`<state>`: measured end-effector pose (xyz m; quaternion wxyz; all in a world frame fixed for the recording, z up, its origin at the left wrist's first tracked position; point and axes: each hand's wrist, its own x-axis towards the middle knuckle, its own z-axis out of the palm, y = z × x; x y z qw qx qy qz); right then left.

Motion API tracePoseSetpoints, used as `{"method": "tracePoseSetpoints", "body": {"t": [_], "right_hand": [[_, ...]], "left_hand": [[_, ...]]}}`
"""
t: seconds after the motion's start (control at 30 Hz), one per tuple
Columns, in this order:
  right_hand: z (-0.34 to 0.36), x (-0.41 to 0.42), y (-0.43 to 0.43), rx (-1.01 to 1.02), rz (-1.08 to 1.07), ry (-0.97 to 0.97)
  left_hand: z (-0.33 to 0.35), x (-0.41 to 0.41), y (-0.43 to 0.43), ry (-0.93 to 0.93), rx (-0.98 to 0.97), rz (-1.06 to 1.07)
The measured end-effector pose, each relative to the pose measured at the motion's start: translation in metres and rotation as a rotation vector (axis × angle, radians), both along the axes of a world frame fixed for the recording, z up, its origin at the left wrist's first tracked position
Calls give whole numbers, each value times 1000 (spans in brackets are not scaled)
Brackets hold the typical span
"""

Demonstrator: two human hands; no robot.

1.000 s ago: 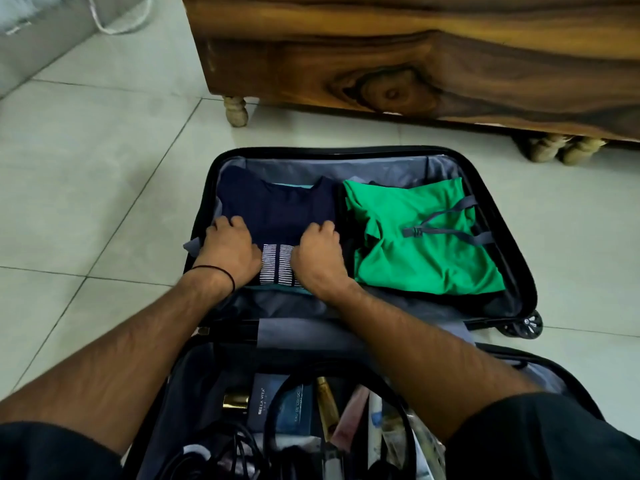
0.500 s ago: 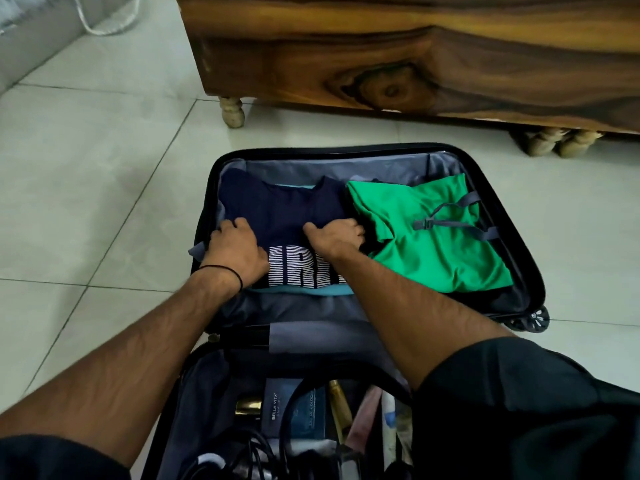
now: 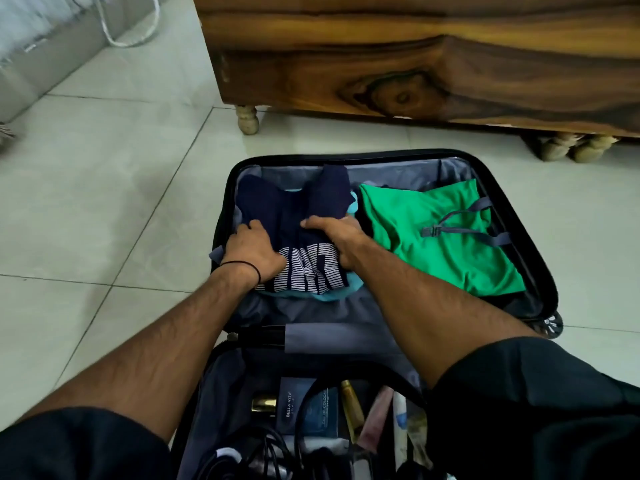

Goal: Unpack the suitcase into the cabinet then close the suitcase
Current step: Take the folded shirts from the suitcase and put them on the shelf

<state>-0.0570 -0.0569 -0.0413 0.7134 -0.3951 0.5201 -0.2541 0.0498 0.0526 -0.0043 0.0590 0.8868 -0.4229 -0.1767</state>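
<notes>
A black suitcase (image 3: 540,271) lies open on the tiled floor. In its far half a folded navy shirt (image 3: 294,206) with white striped print sits on the left, over a teal garment (image 3: 332,296). My left hand (image 3: 251,249) grips the navy shirt's left side. My right hand (image 3: 337,233) grips its right side, and the cloth bunches up between them. A folded green garment (image 3: 433,237) lies on the right under a grey strap (image 3: 460,226). The wooden cabinet (image 3: 415,57) stands just beyond the suitcase.
The near half of the suitcase holds blue perfume boxes (image 3: 308,407), a gold bottle (image 3: 351,407), tubes and black cables (image 3: 263,455). The cabinet stands on short turned legs (image 3: 247,119). Pale floor tiles (image 3: 104,202) spread to the left.
Both hands have closed in on the navy shirt and pulled its sides together, so it now bunches and lifts. The camera has shifted, and the suitcase sits further right in view.
</notes>
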Motion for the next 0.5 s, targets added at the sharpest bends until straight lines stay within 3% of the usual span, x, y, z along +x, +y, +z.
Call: {"method": "tracePoseSetpoints", "body": {"t": [0.13,0.27,0.33,0.4,0.5], "right_hand": [[18,-14,3,-109,-116,28],[76,-36,-2,-149,-67,-100],[113,-47,-8,-210,-39,-118],[151,-60,-10,-245,-6,-110],[189,-83,-11,-235,66,-105]], "left_hand": [[2,6,0,83,-71,77],[3,12,-10,389,-362,347],[15,7,-17,655,-526,480],[29,3,-23,1070,-607,565],[49,-9,-30,1531,-599,400]]}}
